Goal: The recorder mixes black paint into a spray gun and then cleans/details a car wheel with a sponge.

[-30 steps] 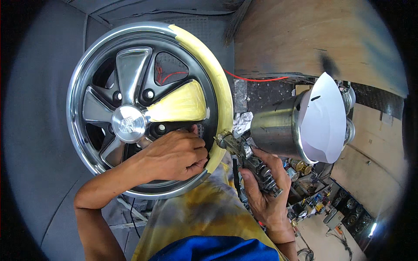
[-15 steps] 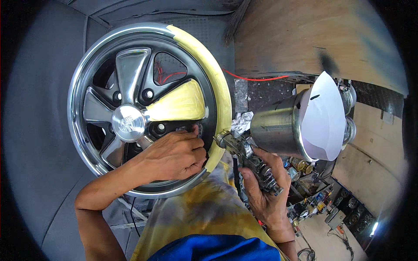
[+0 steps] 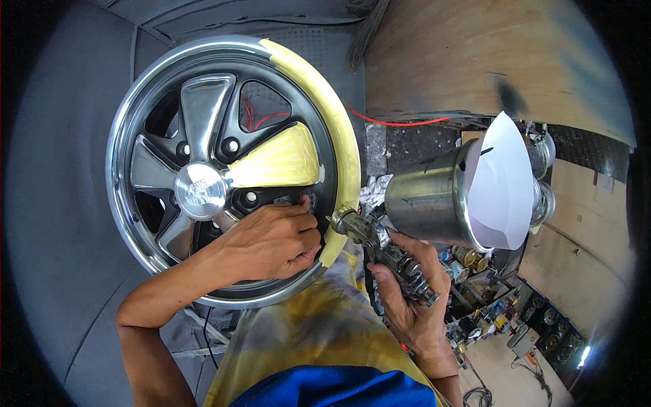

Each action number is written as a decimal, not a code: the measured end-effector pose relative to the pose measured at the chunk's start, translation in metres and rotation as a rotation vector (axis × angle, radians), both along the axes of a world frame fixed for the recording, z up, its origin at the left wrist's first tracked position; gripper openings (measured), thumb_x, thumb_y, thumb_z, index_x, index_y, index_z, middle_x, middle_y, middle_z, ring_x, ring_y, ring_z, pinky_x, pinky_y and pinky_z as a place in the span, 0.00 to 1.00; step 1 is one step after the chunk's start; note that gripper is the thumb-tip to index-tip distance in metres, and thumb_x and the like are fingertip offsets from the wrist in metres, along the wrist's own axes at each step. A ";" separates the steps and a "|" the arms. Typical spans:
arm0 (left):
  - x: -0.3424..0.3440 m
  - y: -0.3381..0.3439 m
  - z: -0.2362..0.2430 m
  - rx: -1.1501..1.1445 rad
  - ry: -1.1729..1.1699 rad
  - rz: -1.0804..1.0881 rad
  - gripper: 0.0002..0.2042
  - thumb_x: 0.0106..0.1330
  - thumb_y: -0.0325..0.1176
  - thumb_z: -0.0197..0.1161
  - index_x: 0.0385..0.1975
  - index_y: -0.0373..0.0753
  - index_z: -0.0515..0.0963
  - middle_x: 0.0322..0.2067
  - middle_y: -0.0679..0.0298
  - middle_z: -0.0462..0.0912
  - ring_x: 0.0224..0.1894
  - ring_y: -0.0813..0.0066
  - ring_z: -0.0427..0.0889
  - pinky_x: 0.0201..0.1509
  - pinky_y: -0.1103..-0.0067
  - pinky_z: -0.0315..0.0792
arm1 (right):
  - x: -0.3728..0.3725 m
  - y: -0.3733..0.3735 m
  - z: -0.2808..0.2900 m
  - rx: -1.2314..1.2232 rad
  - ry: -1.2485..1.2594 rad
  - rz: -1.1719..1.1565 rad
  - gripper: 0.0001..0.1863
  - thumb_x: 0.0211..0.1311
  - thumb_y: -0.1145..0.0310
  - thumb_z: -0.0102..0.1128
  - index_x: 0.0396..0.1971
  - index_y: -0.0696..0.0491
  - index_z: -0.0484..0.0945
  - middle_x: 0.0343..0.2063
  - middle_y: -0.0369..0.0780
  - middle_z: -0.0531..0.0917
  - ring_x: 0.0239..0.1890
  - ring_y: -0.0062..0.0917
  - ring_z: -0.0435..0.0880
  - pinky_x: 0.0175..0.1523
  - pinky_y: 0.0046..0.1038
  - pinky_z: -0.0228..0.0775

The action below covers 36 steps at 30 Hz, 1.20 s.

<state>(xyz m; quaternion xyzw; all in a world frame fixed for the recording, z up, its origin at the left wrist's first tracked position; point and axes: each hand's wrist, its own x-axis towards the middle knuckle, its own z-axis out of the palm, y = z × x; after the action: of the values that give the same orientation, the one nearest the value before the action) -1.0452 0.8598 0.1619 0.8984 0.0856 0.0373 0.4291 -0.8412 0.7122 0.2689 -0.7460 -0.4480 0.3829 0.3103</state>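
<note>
A car wheel rim [image 3: 116,146] with polished spokes and a silver centre cap [image 3: 201,191] stands face-up toward me. Yellow masking tape [image 3: 342,129] covers the right part of its lip, and one taped spoke [image 3: 281,163] is yellow too. My left hand [image 3: 281,241] lies over the lower right of the wheel, fingers curled at the opening below that spoke; some fingertips are hidden. My right hand [image 3: 422,295] is closed round a metal spray gun [image 3: 376,244], its nozzle close to the taped lip. The gun's metal cup [image 3: 427,197] has a white paper sheet [image 3: 505,183] over its end.
A grey wall [image 3: 74,169] lies to the left. A thin red cord [image 3: 397,124] runs behind the wheel toward a wooden panel [image 3: 475,61]. At lower right are cluttered tins and tools [image 3: 481,305] beside a light brown surface [image 3: 505,370].
The spray gun and its cup have shifted slightly left, bringing the nozzle further over the taped lip. My left hand and the wheel stay nearly where they were.
</note>
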 end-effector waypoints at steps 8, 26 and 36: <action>0.000 0.001 0.000 0.008 -0.003 -0.007 0.11 0.66 0.33 0.68 0.26 0.34 0.79 0.31 0.55 0.79 0.39 0.54 0.83 0.49 0.62 0.80 | 0.001 0.000 0.001 0.012 -0.029 0.015 0.24 0.65 0.77 0.75 0.60 0.62 0.80 0.49 0.51 0.87 0.50 0.38 0.91 0.55 0.33 0.81; 0.000 0.002 0.002 0.005 0.010 0.008 0.11 0.66 0.34 0.68 0.27 0.34 0.79 0.31 0.55 0.80 0.39 0.54 0.83 0.49 0.63 0.79 | 0.004 -0.002 0.000 -0.007 0.011 -0.090 0.23 0.66 0.76 0.74 0.59 0.63 0.80 0.48 0.50 0.87 0.49 0.34 0.89 0.56 0.30 0.78; 0.007 0.000 0.008 0.013 0.018 -0.005 0.10 0.66 0.33 0.68 0.27 0.34 0.79 0.31 0.55 0.80 0.39 0.55 0.83 0.49 0.64 0.80 | 0.010 -0.007 0.005 -0.030 0.026 -0.083 0.23 0.66 0.76 0.75 0.59 0.63 0.80 0.48 0.51 0.87 0.49 0.37 0.89 0.56 0.31 0.78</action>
<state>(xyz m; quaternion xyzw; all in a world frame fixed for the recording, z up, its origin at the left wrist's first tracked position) -1.0377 0.8599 0.1694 0.9017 0.0869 0.0286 0.4226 -0.8309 0.7051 0.2743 -0.7635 -0.4067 0.3859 0.3206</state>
